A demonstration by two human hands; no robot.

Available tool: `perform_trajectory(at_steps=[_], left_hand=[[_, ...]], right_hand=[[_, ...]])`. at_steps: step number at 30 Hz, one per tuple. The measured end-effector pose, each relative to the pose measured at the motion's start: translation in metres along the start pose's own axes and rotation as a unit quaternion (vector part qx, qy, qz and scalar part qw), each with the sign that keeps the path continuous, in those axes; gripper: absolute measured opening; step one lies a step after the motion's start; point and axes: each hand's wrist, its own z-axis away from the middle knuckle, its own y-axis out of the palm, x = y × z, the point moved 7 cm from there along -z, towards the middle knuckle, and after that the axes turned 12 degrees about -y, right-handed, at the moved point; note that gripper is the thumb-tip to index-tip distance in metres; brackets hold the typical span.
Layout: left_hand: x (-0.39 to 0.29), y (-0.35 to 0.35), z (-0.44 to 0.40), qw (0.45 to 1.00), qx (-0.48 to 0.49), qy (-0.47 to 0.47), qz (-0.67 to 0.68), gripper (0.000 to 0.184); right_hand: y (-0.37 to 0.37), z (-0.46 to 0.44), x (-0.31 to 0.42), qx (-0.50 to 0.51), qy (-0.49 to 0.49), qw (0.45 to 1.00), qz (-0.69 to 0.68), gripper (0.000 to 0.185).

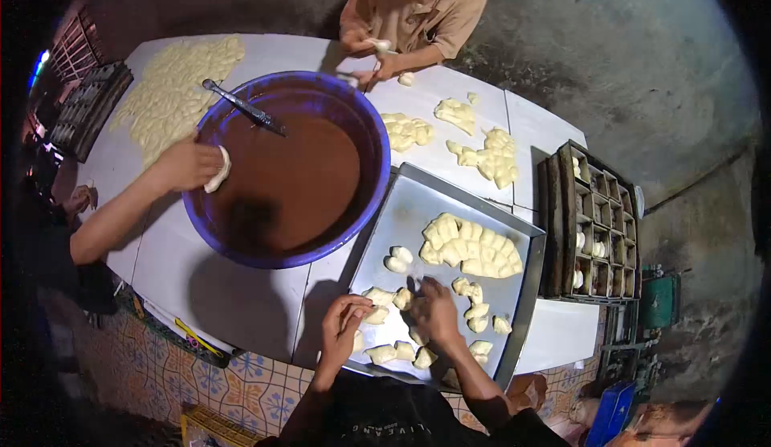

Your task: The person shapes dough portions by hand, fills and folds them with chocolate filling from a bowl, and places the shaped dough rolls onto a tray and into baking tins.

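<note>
In front of me a metal tray (pixel 377 242) holds pale dough. My left hand (pixel 344 328) is over its left side, fingers curled, with a dough piece (pixel 375 315) pinched at the fingertips. My right hand (pixel 436 315) is over the tray's middle, close to a small dough piece (pixel 403 298); motion smears its fingers, and what is under them is hidden. A cluster of dough pieces (pixel 474 248) lies packed together at the far side of the tray. Two joined dough balls (pixel 398 259) sit to its left. Several loose pieces (pixel 404 351) are scattered nearer to me.
A purple basin (pixel 377 194) of brown content, a dark-handled utensil (pixel 245 108) across its rim, stands left. One co-worker's hand (pixel 189 164) holds dough over it; another co-worker (pixel 418 21) handles dough opposite. More dough (pixel 181 85) covers the table's far left. Divided moulds (pixel 598 222) stand right.
</note>
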Motion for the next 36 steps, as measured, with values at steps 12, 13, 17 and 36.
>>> perform_trajectory(at_steps=[12, 13, 17, 36], left_hand=[[-0.018, 0.053, 0.021, 0.985, 0.107, 0.016, -0.135, 0.045], [-0.027, 0.060, 0.023, 0.976, 0.099, 0.115, -0.157, 0.046], [-0.020, 0.052, 0.028, 0.995, -0.022, 0.086, -0.044, 0.029], [-0.127, -0.048, -0.121, 0.976, -0.093, 0.019, -0.195, 0.080]], right_hand=[[-0.052, 0.024, 0.073, -0.083, 0.005, 0.861, -0.502, 0.029], [-0.055, 0.020, 0.084, -0.118, -0.025, 0.819, -0.561, 0.029], [-0.047, 0.020, 0.089, -0.171, -0.038, 0.898, -0.404, 0.020], [0.024, 0.006, 0.083, 0.043, -0.051, 0.770, -0.635, 0.134]])
